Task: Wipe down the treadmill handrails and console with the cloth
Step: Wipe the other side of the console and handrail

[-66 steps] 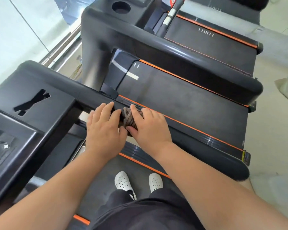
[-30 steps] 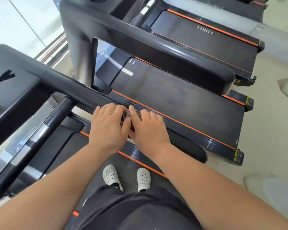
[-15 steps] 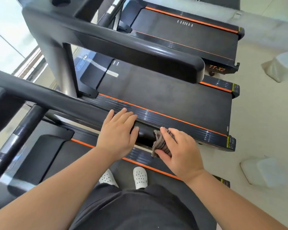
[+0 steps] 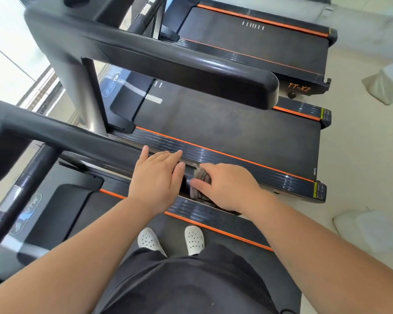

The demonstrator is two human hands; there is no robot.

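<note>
Handrail (image 4: 82,139) runs black from the upper left down toward the middle, and everything else we place against it. Our left hand (image 4: 156,177) lies flat on top of the handrail near its end, fingers stretched out and close together, gripping nothing. Our right hand (image 4: 225,189) sits just beyond the left one, at the very end of the handrail, curled down over the cloth (image 4: 200,183) and pressing it onto the rail; thumb and fingers close on the brown, bunched fabric, most of which is hidden under the palm. The two hands are close but apart, with a short strip of bare rail between them.

Below the handrail we see our belt (image 4: 168,225), edged with an orange stripe, and on it our two white shoes (image 4: 171,240) side by side under dark shorts (image 4: 186,282). Left of the hands a second black bar (image 4: 21,189) slants down under the handrail.

Beyond the handrail lies a second treadmill (image 4: 225,123), its own thick rail (image 4: 179,69) parallel to ours, and a third deck (image 4: 254,39) past that, marked TT-X2 at its end. To the right of all decks is pale floor (image 4: 361,155)
</note>
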